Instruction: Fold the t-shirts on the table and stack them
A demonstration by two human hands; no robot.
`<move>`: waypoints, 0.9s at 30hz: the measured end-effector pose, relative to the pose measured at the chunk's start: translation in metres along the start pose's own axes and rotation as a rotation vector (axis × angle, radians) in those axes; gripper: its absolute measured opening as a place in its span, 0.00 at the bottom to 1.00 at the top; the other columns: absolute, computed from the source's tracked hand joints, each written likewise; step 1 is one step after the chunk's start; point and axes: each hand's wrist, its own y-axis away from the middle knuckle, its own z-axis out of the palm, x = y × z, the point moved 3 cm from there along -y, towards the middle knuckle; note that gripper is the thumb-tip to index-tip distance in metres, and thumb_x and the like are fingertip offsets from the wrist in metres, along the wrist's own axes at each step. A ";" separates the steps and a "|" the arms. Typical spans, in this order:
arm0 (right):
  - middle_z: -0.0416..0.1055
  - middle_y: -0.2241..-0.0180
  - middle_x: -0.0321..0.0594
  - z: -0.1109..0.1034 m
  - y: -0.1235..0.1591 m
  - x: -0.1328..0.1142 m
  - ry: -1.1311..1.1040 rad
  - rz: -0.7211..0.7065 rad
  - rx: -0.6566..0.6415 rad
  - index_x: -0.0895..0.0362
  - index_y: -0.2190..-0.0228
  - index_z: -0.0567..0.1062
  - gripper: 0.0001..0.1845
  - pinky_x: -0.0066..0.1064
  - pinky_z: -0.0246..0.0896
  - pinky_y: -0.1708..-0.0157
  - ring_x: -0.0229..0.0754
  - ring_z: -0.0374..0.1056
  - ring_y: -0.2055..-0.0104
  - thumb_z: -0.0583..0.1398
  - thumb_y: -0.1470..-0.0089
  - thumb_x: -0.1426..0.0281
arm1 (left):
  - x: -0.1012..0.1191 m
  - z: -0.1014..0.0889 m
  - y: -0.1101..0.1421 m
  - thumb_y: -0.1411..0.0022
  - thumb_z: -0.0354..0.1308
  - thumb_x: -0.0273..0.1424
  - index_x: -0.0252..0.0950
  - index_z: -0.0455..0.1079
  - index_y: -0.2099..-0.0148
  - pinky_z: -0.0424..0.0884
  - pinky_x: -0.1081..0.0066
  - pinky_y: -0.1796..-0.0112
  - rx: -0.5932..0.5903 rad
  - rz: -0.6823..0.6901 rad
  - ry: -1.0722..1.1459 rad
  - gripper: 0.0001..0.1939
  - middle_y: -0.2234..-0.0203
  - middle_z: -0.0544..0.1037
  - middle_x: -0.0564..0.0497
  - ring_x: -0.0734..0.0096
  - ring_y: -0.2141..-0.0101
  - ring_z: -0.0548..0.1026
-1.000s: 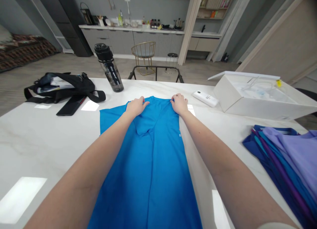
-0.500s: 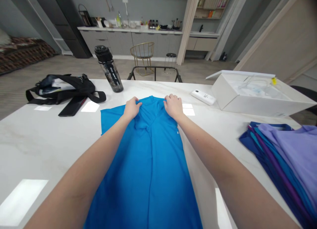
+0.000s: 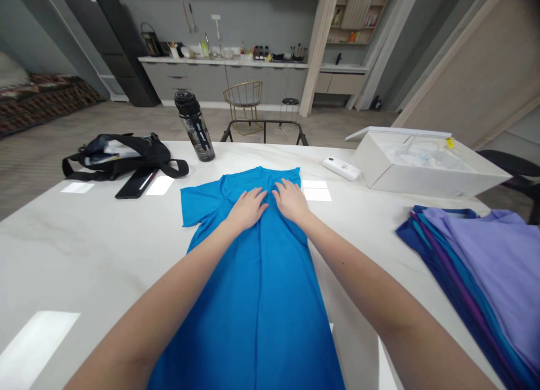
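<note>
A blue short-sleeved shirt (image 3: pixel 253 300) lies spread on the white table, its collar end toward the far edge. One sleeve sticks out to the left; on the right side the cloth appears folded inward. My left hand (image 3: pixel 248 209) rests flat on the upper chest of the shirt, fingers outstretched. Just to its right, my right hand (image 3: pixel 290 200) also lies on the cloth below the collar, fingers extended and slightly spread. Neither hand grips the fabric. My forearms cover parts of the shirt's sides.
Folded shirts (image 3: pixel 485 255) are stacked at the right. Behind them stands an open white box (image 3: pixel 426 179), with a white device (image 3: pixel 341 168) beside it. A dark bottle (image 3: pixel 196 128), a black bag (image 3: pixel 126 153) and a phone (image 3: pixel 135 183) occupy the table's far left.
Both hands have let go of the shirt's shoulder edges and moved nearer, onto the upper chest. The collar area now lies flatter, and the left sleeve shows more fully.
</note>
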 end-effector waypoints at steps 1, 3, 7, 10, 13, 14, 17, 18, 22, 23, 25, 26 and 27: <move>0.56 0.32 0.52 0.002 0.007 -0.004 -0.011 0.016 -0.024 0.58 0.36 0.64 0.29 0.50 0.47 0.35 0.55 0.52 0.31 0.44 0.29 0.58 | 0.006 0.007 0.004 0.27 0.44 0.40 0.39 0.58 0.30 0.49 0.52 0.33 -0.028 -0.019 0.010 0.27 0.31 0.59 0.42 0.55 0.31 0.55; 0.53 0.30 0.50 0.008 0.021 -0.008 -0.023 0.067 -0.080 0.56 0.33 0.61 0.31 0.53 0.46 0.34 0.55 0.50 0.30 0.43 0.29 0.56 | 0.015 0.015 0.011 0.27 0.44 0.44 0.40 0.56 0.29 0.46 0.48 0.33 -0.034 -0.072 0.023 0.30 0.30 0.56 0.42 0.53 0.30 0.53; 0.46 0.28 0.42 0.016 0.037 0.001 -0.007 0.093 -0.129 0.49 0.30 0.54 0.33 0.57 0.37 0.32 0.54 0.41 0.27 0.42 0.30 0.51 | 0.023 0.018 0.019 0.30 0.43 0.54 0.46 0.52 0.27 0.40 0.44 0.33 -0.001 -0.128 0.032 0.36 0.28 0.53 0.46 0.51 0.29 0.49; 0.42 0.27 0.40 0.016 0.037 0.008 0.008 0.107 -0.178 0.44 0.29 0.50 0.35 0.63 0.33 0.33 0.56 0.37 0.26 0.41 0.32 0.47 | 0.021 0.016 0.018 0.32 0.43 0.57 0.47 0.51 0.26 0.39 0.45 0.32 -0.038 -0.129 0.040 0.38 0.28 0.52 0.48 0.52 0.29 0.47; 0.40 0.27 0.38 0.014 0.036 0.010 0.017 0.147 -0.223 0.41 0.29 0.48 0.36 0.70 0.29 0.35 0.59 0.34 0.26 0.40 0.33 0.44 | 0.009 0.015 0.014 0.32 0.39 0.58 0.48 0.52 0.27 0.41 0.45 0.33 -0.068 -0.170 0.068 0.38 0.28 0.52 0.49 0.52 0.29 0.47; 0.39 0.27 0.38 0.014 0.036 0.009 0.015 0.156 -0.228 0.40 0.30 0.48 0.36 0.70 0.28 0.35 0.60 0.33 0.26 0.40 0.34 0.43 | 0.003 0.015 0.012 0.31 0.38 0.57 0.48 0.53 0.27 0.42 0.45 0.33 -0.074 -0.200 0.077 0.37 0.28 0.52 0.49 0.51 0.29 0.47; 0.39 0.26 0.39 0.013 0.036 0.008 0.012 0.165 -0.216 0.40 0.30 0.48 0.37 0.71 0.27 0.36 0.62 0.33 0.26 0.39 0.34 0.42 | -0.020 0.012 0.009 0.30 0.35 0.55 0.48 0.53 0.27 0.43 0.45 0.33 -0.083 -0.305 0.090 0.36 0.28 0.50 0.48 0.50 0.29 0.46; 0.39 0.26 0.39 0.013 0.036 0.008 0.013 0.166 -0.212 0.40 0.30 0.48 0.37 0.71 0.27 0.36 0.63 0.33 0.26 0.39 0.35 0.42 | -0.028 0.011 0.009 0.30 0.35 0.55 0.48 0.53 0.27 0.43 0.44 0.33 -0.084 -0.335 0.091 0.35 0.27 0.50 0.48 0.50 0.29 0.45; 0.39 0.26 0.42 0.014 0.036 0.008 0.017 0.169 -0.226 0.40 0.29 0.48 0.37 0.73 0.27 0.37 0.64 0.33 0.26 0.39 0.34 0.42 | -0.068 0.000 0.017 0.28 0.34 0.51 0.47 0.53 0.27 0.43 0.41 0.34 -0.079 -0.445 0.090 0.33 0.27 0.49 0.46 0.50 0.29 0.45; 0.40 0.27 0.44 0.013 0.036 0.008 0.018 0.173 -0.225 0.41 0.29 0.48 0.37 0.74 0.28 0.38 0.64 0.34 0.26 0.40 0.34 0.43 | -0.080 -0.004 0.022 0.28 0.34 0.50 0.45 0.54 0.28 0.44 0.41 0.35 -0.059 -0.471 0.077 0.33 0.27 0.49 0.44 0.50 0.29 0.46; 0.42 0.27 0.47 0.008 0.036 0.005 0.027 0.167 -0.184 0.45 0.30 0.52 0.37 0.74 0.32 0.38 0.64 0.36 0.27 0.43 0.33 0.45 | -0.106 -0.015 0.033 0.27 0.34 0.45 0.42 0.55 0.28 0.44 0.40 0.35 0.013 -0.528 0.020 0.31 0.28 0.52 0.41 0.50 0.30 0.49; 0.45 0.28 0.49 0.004 0.035 0.001 0.033 0.149 -0.138 0.48 0.31 0.56 0.35 0.72 0.34 0.37 0.63 0.37 0.27 0.45 0.33 0.48 | -0.119 -0.021 0.038 0.27 0.34 0.43 0.41 0.55 0.29 0.43 0.39 0.35 0.057 -0.563 -0.018 0.30 0.29 0.54 0.39 0.49 0.30 0.50; 0.48 0.29 0.51 0.000 0.035 -0.005 0.036 0.121 -0.078 0.51 0.33 0.59 0.32 0.70 0.36 0.37 0.61 0.40 0.28 0.47 0.32 0.51 | -0.131 -0.026 0.044 0.27 0.35 0.41 0.39 0.56 0.29 0.43 0.37 0.36 0.094 -0.605 -0.052 0.29 0.30 0.56 0.37 0.48 0.31 0.52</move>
